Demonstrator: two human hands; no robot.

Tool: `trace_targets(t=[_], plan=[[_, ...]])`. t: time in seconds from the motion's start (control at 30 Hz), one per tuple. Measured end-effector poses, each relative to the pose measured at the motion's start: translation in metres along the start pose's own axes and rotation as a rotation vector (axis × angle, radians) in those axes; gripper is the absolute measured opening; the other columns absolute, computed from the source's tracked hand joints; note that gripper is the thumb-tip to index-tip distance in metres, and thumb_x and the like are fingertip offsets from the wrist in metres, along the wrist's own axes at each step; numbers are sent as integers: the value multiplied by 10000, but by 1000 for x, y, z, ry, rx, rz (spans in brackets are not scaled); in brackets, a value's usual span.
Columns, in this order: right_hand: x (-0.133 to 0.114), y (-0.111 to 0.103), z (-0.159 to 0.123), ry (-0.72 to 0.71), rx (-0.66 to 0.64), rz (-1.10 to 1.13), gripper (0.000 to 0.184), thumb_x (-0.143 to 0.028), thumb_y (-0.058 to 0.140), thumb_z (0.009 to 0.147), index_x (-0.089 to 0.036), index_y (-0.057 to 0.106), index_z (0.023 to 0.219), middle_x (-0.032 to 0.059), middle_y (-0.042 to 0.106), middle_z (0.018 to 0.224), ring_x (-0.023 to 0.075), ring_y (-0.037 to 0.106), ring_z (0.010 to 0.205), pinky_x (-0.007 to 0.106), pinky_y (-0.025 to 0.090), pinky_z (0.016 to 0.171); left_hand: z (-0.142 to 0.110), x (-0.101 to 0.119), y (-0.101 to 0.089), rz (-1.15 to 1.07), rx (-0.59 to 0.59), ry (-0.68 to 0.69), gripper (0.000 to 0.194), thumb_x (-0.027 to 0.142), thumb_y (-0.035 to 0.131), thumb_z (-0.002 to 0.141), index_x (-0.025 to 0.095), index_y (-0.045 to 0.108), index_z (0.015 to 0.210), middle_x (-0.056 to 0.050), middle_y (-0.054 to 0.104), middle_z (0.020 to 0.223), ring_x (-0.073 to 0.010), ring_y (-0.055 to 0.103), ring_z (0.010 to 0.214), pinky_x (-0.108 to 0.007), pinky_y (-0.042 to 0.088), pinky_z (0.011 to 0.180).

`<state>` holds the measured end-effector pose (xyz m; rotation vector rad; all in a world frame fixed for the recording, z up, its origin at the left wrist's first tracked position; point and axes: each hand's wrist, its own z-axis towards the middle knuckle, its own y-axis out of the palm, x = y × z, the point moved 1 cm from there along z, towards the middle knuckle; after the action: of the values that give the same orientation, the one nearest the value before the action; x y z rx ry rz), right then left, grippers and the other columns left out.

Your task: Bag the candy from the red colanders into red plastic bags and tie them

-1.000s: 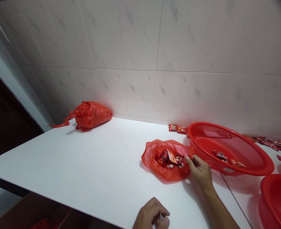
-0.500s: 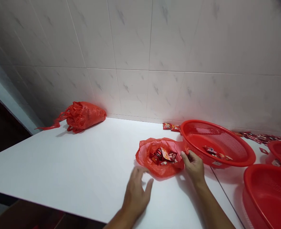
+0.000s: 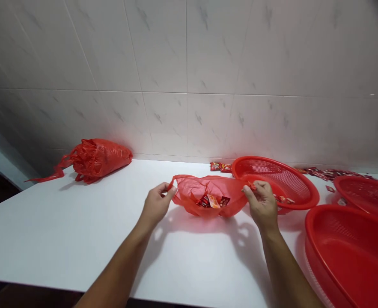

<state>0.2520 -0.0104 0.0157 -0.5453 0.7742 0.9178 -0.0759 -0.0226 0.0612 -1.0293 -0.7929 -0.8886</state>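
A thin red plastic bag (image 3: 195, 208) is stretched wide between my hands, its mouth spread. Inside it lie several small wrapped packets (image 3: 213, 201), mostly red, one of them orange and white. My left hand (image 3: 156, 203) pinches the handle loop at the bag's left side. On the other side, the bunched right handle is gripped between the thumb and fingers of my right hand (image 3: 262, 203). The bag's shadow falls on the white table (image 3: 189, 256) beneath it.
A red perforated basket (image 3: 307, 188) behind my right hand holds a few packets. Two more red baskets (image 3: 317, 248) stand at the right. Small red packets (image 3: 220, 167) lie along the tiled wall. A bulging red bag bundle (image 3: 105, 160) rests at the back left.
My left hand has gone from open beside the bag to pinching its left handle. The bag has been pulled wide between both hands. The view has shifted somewhat to the right.
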Motion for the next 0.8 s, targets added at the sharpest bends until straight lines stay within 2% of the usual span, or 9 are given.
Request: trace_targets(t=[0.1, 0.27, 0.33, 0.43, 0.53, 0.6, 0.67, 0.73, 0.8], plan=[[-33, -2, 20, 29, -39, 130, 313, -502, 726, 916, -192, 771, 926, 121, 644, 1214, 231, 659, 990, 373, 556, 860, 10, 36, -12, -161, 54, 58, 322, 488, 742, 857, 173, 689, 812, -12, 684, 816, -166, 602, 790, -291, 475, 789], [-71, 4, 35, 106, -185, 366, 322, -468, 735, 921, -215, 771, 1117, 90, 756, 1095, 241, 708, 1002, 407, 566, 935, 13, 75, -19, -219, 125, 145, 283, 452, 789, 841, 173, 738, 847, -58, 676, 1056, -186, 619, 978, -284, 486, 846], [-74, 6, 32, 111, -242, 450, 290, -459, 739, 930, -215, 742, 1089, 94, 760, 1133, 244, 705, 1051, 413, 559, 962, 9, 81, -18, -228, 97, 160, 275, 450, 782, 857, 178, 746, 865, -66, 677, 1109, -196, 622, 1037, -286, 484, 868], [-69, 9, 21, 95, -323, 505, 243, -442, 739, 945, -225, 675, 1034, 80, 749, 1111, 234, 701, 1073, 410, 550, 988, 0, 80, -16, -190, -9, 161, 266, 440, 753, 888, 180, 758, 944, -73, 720, 1097, -211, 648, 1046, -315, 492, 901], [-65, 10, 10, 102, -401, 515, 270, -461, 717, 961, -246, 624, 1096, 33, 711, 968, 197, 703, 889, 390, 578, 896, -10, 73, -16, -117, -64, 134, 286, 455, 726, 908, 178, 759, 972, -81, 754, 1068, -230, 673, 1018, -342, 512, 885], [-70, 5, 6, 98, -428, 431, 312, -490, 698, 965, -254, 618, 1153, 30, 698, 948, 193, 682, 810, 388, 584, 824, -15, 68, -19, -90, -63, 119, 308, 479, 715, 915, 181, 759, 980, -85, 761, 1067, -238, 686, 999, -350, 524, 870], [-83, -6, 4, 32, -416, 187, 317, -520, 701, 950, -246, 669, 1106, 61, 712, 966, 232, 684, 853, 428, 574, 838, -20, 62, -22, -60, -53, 105, 323, 497, 713, 918, 188, 759, 1003, -85, 763, 1080, -242, 694, 995, -351, 529, 864], [-104, -26, 3, -78, -319, -92, 304, -546, 725, 925, -242, 724, 943, 92, 727, 969, 292, 684, 927, 483, 550, 887, -26, 57, -26, -27, -42, 93, 323, 504, 709, 925, 197, 755, 1012, -80, 763, 1088, -244, 696, 1007, -347, 526, 866], [-122, -50, 2, -140, -156, -200, 292, -547, 737, 922, -259, 748, 874, 108, 739, 990, 331, 683, 992, 505, 536, 912, -32, 52, -29, -4, -49, 87, 313, 505, 696, 936, 201, 747, 987, -73, 764, 1075, -244, 695, 1016, -342, 520, 872]])
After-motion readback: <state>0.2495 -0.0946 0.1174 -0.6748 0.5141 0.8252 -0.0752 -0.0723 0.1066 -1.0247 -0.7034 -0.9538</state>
